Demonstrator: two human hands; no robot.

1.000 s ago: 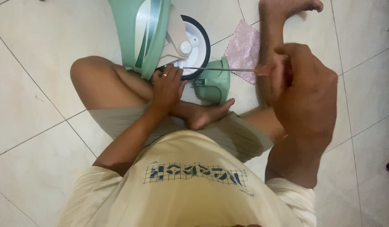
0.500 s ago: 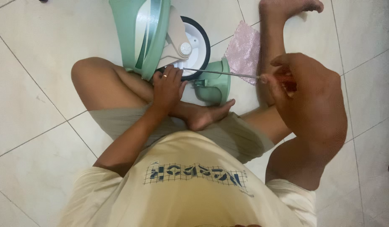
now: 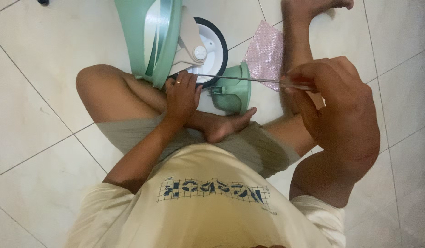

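While the person sits cross-legged on the tiled floor point(image 3: 33, 82), a mint-green ride-on toy point(image 3: 150, 36) lies tipped on its side just past the left knee, its white wheel point(image 3: 211, 48) with a black tyre facing up beside a beige bracket point(image 3: 187, 41). Just right of the wheel a smaller green part point(image 3: 234, 92) rests on the floor, and beyond that lies a pink cloth point(image 3: 265, 53), near the right shin.

A long screwdriver point(image 3: 240, 78) spans the gap between the two hands. Its thin metal shaft runs almost level across the view, left to right, sloping slightly down toward the handle. The tip sits at the lower edge of the wheel, right above the left hand's fingertips; whether it has seated in a screw cannot be told.

Of the two, the left hand point(image 3: 181, 96) is much nearer the tip. It lies palm down against the toy's underside, fingers curled and pressed there, a ring on one finger, forearm crossing the lap.

At the far end, the right hand point(image 3: 334, 98) is raised close to the camera, wrist bent, fingers wrapped around the reddish handle, which is mostly hidden by the fist.
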